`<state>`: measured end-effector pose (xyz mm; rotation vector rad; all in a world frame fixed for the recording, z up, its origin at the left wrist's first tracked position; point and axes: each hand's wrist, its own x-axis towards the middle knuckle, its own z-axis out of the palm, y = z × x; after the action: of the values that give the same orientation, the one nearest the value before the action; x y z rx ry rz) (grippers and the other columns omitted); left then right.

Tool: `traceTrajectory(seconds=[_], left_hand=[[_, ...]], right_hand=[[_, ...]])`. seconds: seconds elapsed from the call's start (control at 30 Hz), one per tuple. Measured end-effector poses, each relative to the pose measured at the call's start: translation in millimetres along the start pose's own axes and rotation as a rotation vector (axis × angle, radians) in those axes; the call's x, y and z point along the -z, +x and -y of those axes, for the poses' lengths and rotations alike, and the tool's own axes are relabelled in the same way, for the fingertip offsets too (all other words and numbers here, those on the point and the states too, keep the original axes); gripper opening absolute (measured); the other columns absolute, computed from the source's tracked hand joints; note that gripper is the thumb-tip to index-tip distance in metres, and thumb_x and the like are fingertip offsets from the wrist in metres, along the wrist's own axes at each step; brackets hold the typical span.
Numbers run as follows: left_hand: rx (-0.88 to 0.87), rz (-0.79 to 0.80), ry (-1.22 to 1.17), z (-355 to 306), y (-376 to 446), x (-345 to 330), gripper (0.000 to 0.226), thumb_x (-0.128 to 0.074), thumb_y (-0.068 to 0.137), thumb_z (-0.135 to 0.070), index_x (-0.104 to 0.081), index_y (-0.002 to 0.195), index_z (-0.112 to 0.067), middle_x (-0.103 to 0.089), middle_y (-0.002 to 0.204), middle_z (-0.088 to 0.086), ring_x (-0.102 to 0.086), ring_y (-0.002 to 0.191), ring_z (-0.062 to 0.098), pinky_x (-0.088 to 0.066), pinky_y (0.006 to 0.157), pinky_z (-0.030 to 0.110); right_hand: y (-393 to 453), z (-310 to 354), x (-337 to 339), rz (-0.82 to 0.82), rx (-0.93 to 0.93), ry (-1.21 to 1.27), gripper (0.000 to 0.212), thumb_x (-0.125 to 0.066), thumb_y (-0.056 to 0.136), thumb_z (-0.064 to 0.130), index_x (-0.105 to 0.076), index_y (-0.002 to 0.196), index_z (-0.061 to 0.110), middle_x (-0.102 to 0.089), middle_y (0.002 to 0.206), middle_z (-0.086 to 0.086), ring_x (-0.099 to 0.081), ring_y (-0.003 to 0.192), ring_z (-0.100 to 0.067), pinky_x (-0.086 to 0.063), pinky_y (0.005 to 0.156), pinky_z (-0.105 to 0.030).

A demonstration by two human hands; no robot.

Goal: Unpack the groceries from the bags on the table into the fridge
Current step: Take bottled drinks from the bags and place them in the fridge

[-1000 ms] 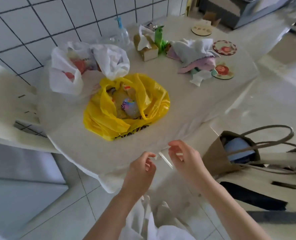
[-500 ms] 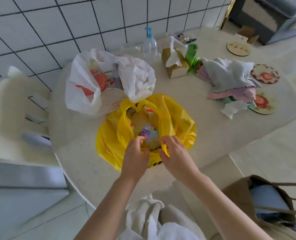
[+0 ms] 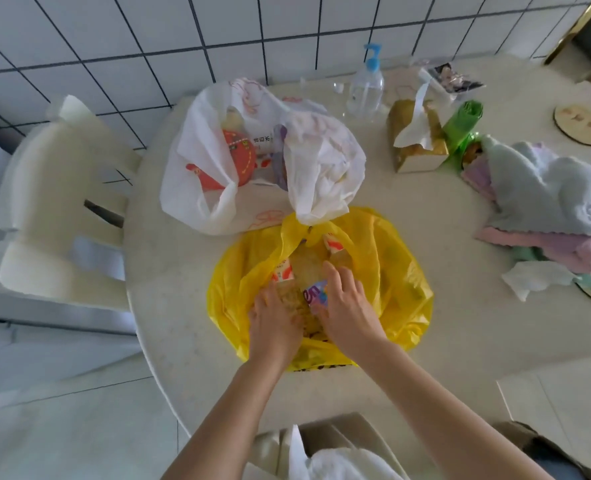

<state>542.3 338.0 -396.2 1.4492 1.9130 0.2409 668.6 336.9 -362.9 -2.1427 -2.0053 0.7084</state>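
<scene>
We see both hands inside the open yellow bag (image 3: 401, 278), which sits near-centre on the round bench (image 3: 183, 271). The left hand (image 3: 275, 320) rests on a clear packet (image 3: 296, 299), fingers down among the contents; we cannot tell if it grips. The right hand (image 3: 347, 306) has fingers curled over a small colourful package (image 3: 316, 293) and seems to hold it. Cartons with red print (image 3: 283, 270) lie deeper in the bag. The white bag (image 3: 321, 168) touches the yellow one's far edge, with a red item (image 3: 240, 157) inside. Far right: pump bottle (image 3: 366, 88), tissue box (image 3: 417, 136), green roll (image 3: 462, 123), folded cloths (image 3: 546, 192). White chair (image 3: 58, 202) at left.
</scene>
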Motion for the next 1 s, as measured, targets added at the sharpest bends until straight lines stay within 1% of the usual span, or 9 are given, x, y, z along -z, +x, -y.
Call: traceTrajectory(seconds=[0.2, 0.33, 0.47, 0.53, 0.63, 0.73, 0.8, 0.9, 1.0], left_hand=[[0.046, -0.013, 0.230, -7, 13, -9, 0.089, -0.057, 0.092, -0.044, -0.003, 0.153, -0.007, -0.030, 0.151, 0.014, -0.032, 0.137, 0.033, -0.026, 0.111, 0.038], [0.114, -0.027, 0.314, -16, 21, -15, 0.106, -0.061, 0.085, -0.056, 0.000, 0.151, -0.001, -0.036, 0.145, 0.015, -0.038, 0.129, 0.032, -0.031, 0.106, 0.036], [0.205, -0.040, 0.278, -23, 32, -17, 0.105, -0.065, 0.083, -0.052, -0.003, 0.150, -0.001, -0.036, 0.144, 0.016, -0.041, 0.129, 0.034, -0.039, 0.103, 0.038], [0.210, -0.052, 0.264, -25, 34, -15, 0.097, -0.062, 0.088, -0.046, -0.004, 0.150, -0.001, -0.035, 0.144, 0.017, -0.041, 0.129, 0.034, -0.041, 0.102, 0.038], [0.190, -0.041, 0.238, -24, 36, -12, 0.095, -0.064, 0.087, -0.043, -0.006, 0.149, 0.000, -0.036, 0.143, 0.018, -0.044, 0.127, 0.035, -0.041, 0.101, 0.038], [0.152, -0.021, 0.142, -13, 37, -6, 0.103, -0.077, 0.076, -0.046, -0.015, 0.147, -0.004, -0.041, 0.139, 0.017, -0.049, 0.122, 0.035, -0.046, 0.098, 0.041], [0.130, 0.001, 0.084, -3, 40, 0, 0.105, -0.082, 0.070, -0.043, -0.020, 0.147, -0.007, -0.045, 0.137, 0.015, -0.050, 0.122, 0.035, -0.048, 0.097, 0.042], [0.127, 0.025, 0.133, 4, 40, 3, 0.106, -0.084, 0.068, -0.043, -0.022, 0.146, -0.007, -0.048, 0.136, 0.013, -0.049, 0.124, 0.033, -0.046, 0.100, 0.042], [0.133, -0.024, 0.337, -3, 36, -5, 0.098, -0.077, 0.073, -0.049, -0.023, 0.143, -0.006, -0.048, 0.132, 0.011, -0.045, 0.122, 0.031, -0.045, 0.094, 0.037]], right_hand=[[16, -6, -20, 0.094, -0.028, -0.137, 0.065, -0.047, 0.098, 0.029, -0.013, 0.151, 0.011, -0.035, 0.142, -0.011, -0.044, 0.123, -0.029, -0.050, 0.093, -0.034], [25, 1, -28, 0.122, -0.077, -0.241, 0.070, -0.054, 0.095, 0.029, -0.016, 0.149, 0.006, -0.042, 0.132, -0.015, -0.049, 0.112, -0.031, -0.054, 0.078, -0.031], [33, 8, -40, 0.095, -0.144, -0.315, 0.080, -0.084, 0.065, 0.035, -0.053, 0.130, 0.001, -0.061, 0.101, -0.017, -0.061, 0.076, -0.029, -0.050, 0.044, -0.027], [35, 9, -45, 0.062, -0.160, -0.310, 0.077, -0.087, 0.061, 0.029, -0.058, 0.125, -0.001, -0.063, 0.095, -0.019, -0.061, 0.067, -0.030, -0.049, 0.040, -0.029], [38, 14, -43, 0.119, -0.190, -0.268, 0.073, -0.079, 0.071, 0.022, -0.049, 0.133, -0.004, -0.061, 0.106, -0.023, -0.065, 0.073, -0.034, -0.053, 0.046, -0.034], [41, 16, -40, 0.201, -0.196, -0.234, 0.080, -0.059, 0.090, 0.020, -0.010, 0.149, -0.002, -0.038, 0.138, -0.026, -0.055, 0.110, -0.039, -0.056, 0.077, -0.038], [41, 13, -35, 0.227, -0.167, -0.226, 0.092, -0.062, 0.089, 0.019, 0.006, 0.149, 0.002, -0.023, 0.146, -0.024, -0.043, 0.124, -0.038, -0.052, 0.090, -0.039], [42, 11, -30, 0.303, -0.182, -0.217, 0.106, -0.069, 0.083, 0.017, 0.013, 0.149, 0.004, -0.019, 0.146, -0.023, -0.036, 0.129, -0.037, -0.050, 0.095, -0.040], [44, 14, -34, 0.306, -0.231, -0.231, 0.095, -0.059, 0.090, 0.019, 0.014, 0.148, 0.002, -0.019, 0.148, -0.023, -0.036, 0.129, -0.036, -0.050, 0.095, -0.040]])
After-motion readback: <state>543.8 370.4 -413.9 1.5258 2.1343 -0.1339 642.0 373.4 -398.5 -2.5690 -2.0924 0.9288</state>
